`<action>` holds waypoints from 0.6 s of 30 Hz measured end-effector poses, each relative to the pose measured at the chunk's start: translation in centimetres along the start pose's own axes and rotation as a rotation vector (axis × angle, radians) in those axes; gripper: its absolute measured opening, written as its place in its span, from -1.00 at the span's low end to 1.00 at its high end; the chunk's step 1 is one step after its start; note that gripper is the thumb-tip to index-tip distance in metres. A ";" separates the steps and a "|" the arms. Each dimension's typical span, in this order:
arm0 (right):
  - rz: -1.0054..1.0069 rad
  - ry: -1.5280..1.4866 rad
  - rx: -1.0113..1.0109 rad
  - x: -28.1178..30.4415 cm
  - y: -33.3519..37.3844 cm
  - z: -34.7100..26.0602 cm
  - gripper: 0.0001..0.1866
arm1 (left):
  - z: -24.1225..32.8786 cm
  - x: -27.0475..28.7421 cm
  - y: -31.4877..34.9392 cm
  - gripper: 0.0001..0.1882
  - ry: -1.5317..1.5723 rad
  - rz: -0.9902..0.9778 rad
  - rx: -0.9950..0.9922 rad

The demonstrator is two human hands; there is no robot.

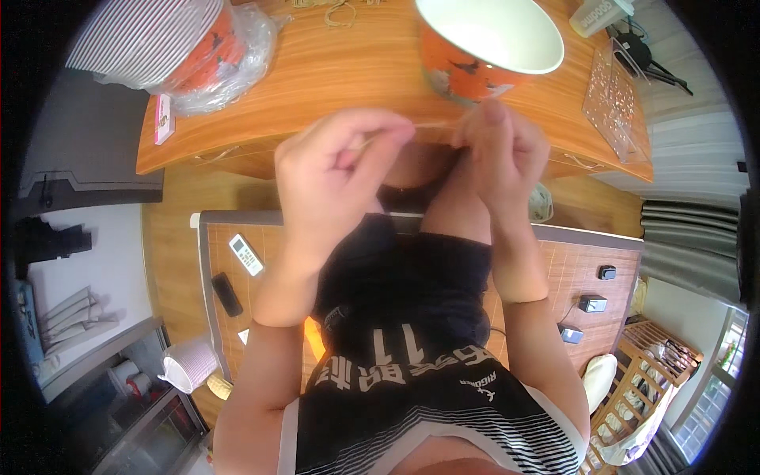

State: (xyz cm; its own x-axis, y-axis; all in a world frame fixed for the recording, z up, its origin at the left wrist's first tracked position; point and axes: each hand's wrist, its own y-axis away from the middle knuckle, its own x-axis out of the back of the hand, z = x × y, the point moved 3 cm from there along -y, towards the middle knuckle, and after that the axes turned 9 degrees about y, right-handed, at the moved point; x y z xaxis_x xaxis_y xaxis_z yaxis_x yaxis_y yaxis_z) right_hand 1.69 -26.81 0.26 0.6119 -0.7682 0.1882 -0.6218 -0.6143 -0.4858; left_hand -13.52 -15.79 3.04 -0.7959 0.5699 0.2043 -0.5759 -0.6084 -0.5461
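My left hand (336,162) and my right hand (503,146) are raised in front of the table edge, both slightly blurred. Between them runs a thin pale strand (435,125), like a string or rubber band; its exact kind is unclear. The left thumb and forefinger pinch one end, and a yellowish bit of it shows inside that hand. The right fingers are closed at the other end. Just beyond my right hand stands a large paper bucket (467,75), white inside and orange-red outside with dark prints. Its open mouth faces up.
On the wooden table (340,71) a stack of paper buckets (150,39) lies in clear plastic at the left. Tan strands (340,14) lie at the far edge. A clear speckled tray (613,103) and a cup (599,16) are at the right. A remote (245,255) lies beside me.
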 end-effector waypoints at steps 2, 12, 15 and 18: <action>0.031 -0.058 0.184 1.5 -0.3 -0.2 -0.56 | -0.2 -0.3 -0.1 -0.86 0.039 0.037 0.046; -0.009 0.769 0.484 8.4 -7.1 -3.7 -0.74 | -1.7 -4.7 -0.8 -0.88 -0.032 0.206 -0.034; -0.161 1.063 0.705 7.9 -8.5 -2.4 -0.85 | -2.3 -6.7 -1.5 -0.89 -0.039 0.246 -0.061; -0.326 1.033 0.624 7.0 -7.9 -0.9 -0.85 | -2.9 -7.2 -1.5 -0.88 -0.077 0.298 -0.075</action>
State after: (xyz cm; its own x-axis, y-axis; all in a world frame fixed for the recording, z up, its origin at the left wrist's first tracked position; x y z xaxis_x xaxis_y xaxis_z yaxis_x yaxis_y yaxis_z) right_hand 10.47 -27.47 6.19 -0.1511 -0.5527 0.8195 -0.0028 -0.8288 -0.5595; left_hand -6.39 -17.36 0.00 -0.9408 0.3279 0.0856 -0.3025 -0.6985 -0.6486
